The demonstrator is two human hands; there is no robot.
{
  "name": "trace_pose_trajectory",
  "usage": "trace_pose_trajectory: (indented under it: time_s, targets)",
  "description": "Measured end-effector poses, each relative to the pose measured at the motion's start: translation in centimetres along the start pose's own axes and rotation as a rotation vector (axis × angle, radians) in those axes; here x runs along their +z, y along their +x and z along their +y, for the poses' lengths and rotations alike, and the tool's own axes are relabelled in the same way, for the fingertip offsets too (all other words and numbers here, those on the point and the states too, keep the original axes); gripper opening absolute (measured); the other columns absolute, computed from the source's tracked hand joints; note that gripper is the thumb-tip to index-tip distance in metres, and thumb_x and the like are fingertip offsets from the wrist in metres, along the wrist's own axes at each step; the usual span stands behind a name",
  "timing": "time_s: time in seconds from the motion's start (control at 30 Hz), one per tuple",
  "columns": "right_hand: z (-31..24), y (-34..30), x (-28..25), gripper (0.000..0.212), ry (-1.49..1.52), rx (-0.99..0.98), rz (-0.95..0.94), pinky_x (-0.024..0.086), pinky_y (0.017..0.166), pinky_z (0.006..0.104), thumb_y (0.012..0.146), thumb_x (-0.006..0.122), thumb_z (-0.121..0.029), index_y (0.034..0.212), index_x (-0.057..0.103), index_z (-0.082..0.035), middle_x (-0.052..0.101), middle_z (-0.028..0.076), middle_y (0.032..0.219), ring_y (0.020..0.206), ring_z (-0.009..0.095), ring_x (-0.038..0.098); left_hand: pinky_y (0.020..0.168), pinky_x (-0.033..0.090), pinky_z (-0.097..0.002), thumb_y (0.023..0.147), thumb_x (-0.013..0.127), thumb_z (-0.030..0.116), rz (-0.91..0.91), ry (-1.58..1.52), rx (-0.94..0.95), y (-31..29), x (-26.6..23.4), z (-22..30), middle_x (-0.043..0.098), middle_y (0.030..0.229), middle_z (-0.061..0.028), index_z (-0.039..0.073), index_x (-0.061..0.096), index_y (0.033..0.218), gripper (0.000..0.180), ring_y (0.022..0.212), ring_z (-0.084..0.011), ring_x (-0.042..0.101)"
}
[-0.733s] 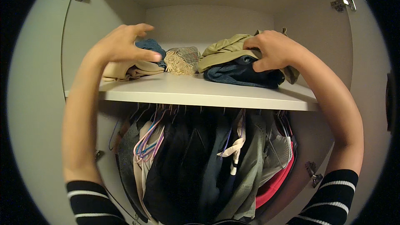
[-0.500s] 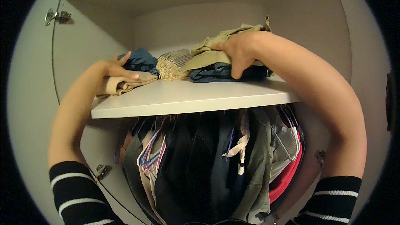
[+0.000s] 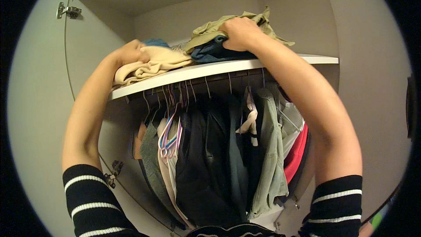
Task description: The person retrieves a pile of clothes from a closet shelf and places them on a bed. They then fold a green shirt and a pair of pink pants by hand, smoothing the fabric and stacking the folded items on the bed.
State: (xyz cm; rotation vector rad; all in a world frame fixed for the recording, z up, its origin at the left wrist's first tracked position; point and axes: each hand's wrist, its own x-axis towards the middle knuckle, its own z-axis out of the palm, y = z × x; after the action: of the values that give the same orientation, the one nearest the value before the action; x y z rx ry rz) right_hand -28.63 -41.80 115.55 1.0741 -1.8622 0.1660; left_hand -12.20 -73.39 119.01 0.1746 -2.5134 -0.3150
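On the upper shelf my left hand (image 3: 130, 53) has its fingers curled onto a folded cream garment (image 3: 160, 61), slightly blurred, at the shelf's left front. A blue cloth (image 3: 156, 42) shows just behind it. My right hand (image 3: 242, 33) grips the edge of a crumpled olive-green garment (image 3: 205, 30), fingers on top and thumb lower down. Dark blue jeans (image 3: 210, 51), folded, lie under the olive garment and against that hand. A grey textured cloth (image 3: 180, 47) is mostly hidden between the two piles.
Below the white shelf (image 3: 219, 66), several garments hang on a rail, among them a black jacket (image 3: 197, 158), a grey-green jacket (image 3: 267, 149) and a red garment (image 3: 297, 153). Empty pastel hangers (image 3: 169, 138) hang at the left. Metal hinges (image 3: 68, 11) mark the cabinet's sides.
My left hand has closed on the cream garment, which now looks lifted and spread farther right. My right hand has curled round the olive garment's edge. The view has shifted.
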Motion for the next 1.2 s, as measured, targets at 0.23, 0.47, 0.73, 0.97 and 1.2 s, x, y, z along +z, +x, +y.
trace_pose_trajectory:
  time_s: [0.23,0.47,0.73,0.97,1.2]
  targets:
    - [-3.1,-2.4,-6.6,0.033,0.043,0.233,0.247,0.051,0.085,0.0408,0.070,0.067,-0.022,0.100,0.070,-0.010,0.069,0.015,0.096,0.089,0.030,0.066,0.059,0.052,-0.0266,0.070,0.064,0.013,0.032,-0.484,0.416,-5.8,-0.5,6.5,0.067,0.079,-0.0099,-0.003,0.063,0.091,0.026,0.064,-0.0157,0.063]
    - [-9.5,-9.4,-13.9,0.026,0.588,0.469,0.502,0.051,0.070,0.0353,0.068,0.067,-0.022,0.088,0.072,-0.008,0.069,0.013,0.076,0.071,0.024,0.066,0.062,0.051,-0.0278,0.079,0.062,0.015,0.342,-1.166,0.592,-13.1,4.5,14.7,0.064,0.080,-0.0095,-0.002,0.065,0.087,0.020,0.066,-0.0151,0.061]
    - [-10.4,-21.2,-17.0,0.021,1.060,0.440,0.842,0.051,0.066,0.0301,0.074,0.062,-0.006,0.092,0.066,0.003,0.066,0.008,0.080,0.070,0.017,0.062,0.073,0.049,-0.0288,0.080,0.061,0.002,0.673,-0.951,1.137,-16.8,9.7,21.4,0.065,0.089,-0.0083,0.000,0.064,0.087,0.008,0.078,-0.0170,0.060]
    - [-10.0,-26.5,-16.0,0.017,1.205,0.583,0.902,0.052,0.062,0.0287,0.075,0.061,-0.003,0.091,0.063,0.002,0.065,0.006,0.080,0.067,0.015,0.062,0.072,0.048,-0.0266,0.073,0.058,0.005,-0.138,-1.387,1.155,-17.0,10.3,22.9,0.066,0.090,-0.0066,-0.001,0.065,0.095,0.024,0.081,-0.0158,0.060]
    - [-17.5,-25.9,-6.9,0.022,1.540,0.656,0.771,0.048,0.071,0.0259,0.075,0.060,0.000,0.097,0.064,0.003,0.065,0.002,0.088,0.076,0.011,0.058,0.077,0.047,-0.0273,0.076,0.062,0.012,-0.079,-1.351,1.163,-14.7,13.6,10.3,0.064,0.098,-0.0070,-0.001,0.064,0.099,0.026,0.087,-0.0145,0.058]
